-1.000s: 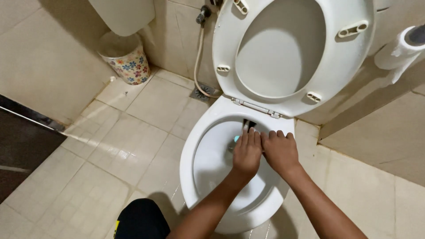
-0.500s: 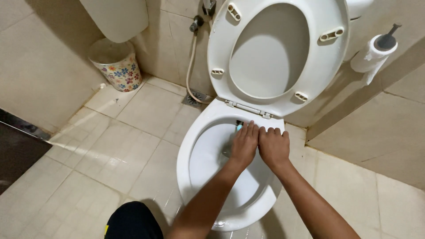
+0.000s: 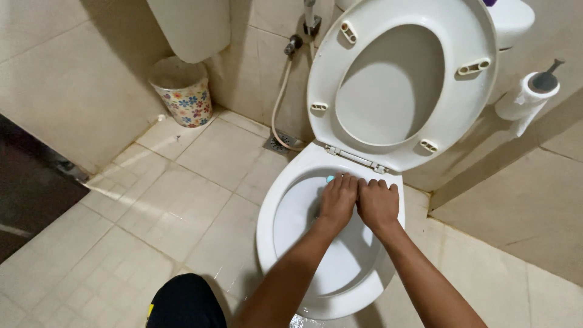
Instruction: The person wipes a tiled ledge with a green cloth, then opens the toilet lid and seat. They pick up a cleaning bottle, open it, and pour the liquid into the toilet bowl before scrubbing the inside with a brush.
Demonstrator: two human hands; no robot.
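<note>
Clearly seen from the head camera: both hands side by side over the back of the toilet bowl (image 3: 270, 206), at roughly 12 o'clock on its rim, just below the hinge of the raised seat and lid (image 3: 401, 79). Left hand (image 3: 337, 200) curled palm-down, fingers bent over a small teal-blue object (image 3: 330, 178) peeking out past the fingertips; apparently gripped, though hidden too much to tell what it is or how firmly it is pinched. Right hand (image 3: 378, 203) loosely fisted, knuckles up, touching the left one and resting at the rim; cannot tell whether anything sits inside it.

Judged by the little that shows: small and light, probably stiff plastic, likely wet and so slippery against glazed porcelain. Best taken between thumb and bent fingers from above, close to where it meets the rim, rather than by the exposed tip. Porcelain itself hard, smooth, rigid, offering no purchase for a sliding palm.

Elsewhere: at 10 o'clock from the bowl, a floral waste bin (image 3: 181, 91) against the tiled wall; at 11 o'clock, a bidet spray hose (image 3: 276, 109) hanging down to a floor drain (image 3: 277, 144); at 2 o'clock, a toilet paper roll (image 3: 516, 103) on its holder. Beige tiled floor (image 3: 152, 200), with a dark-clothed knee (image 3: 185, 302) at 7 o'clock.
</note>
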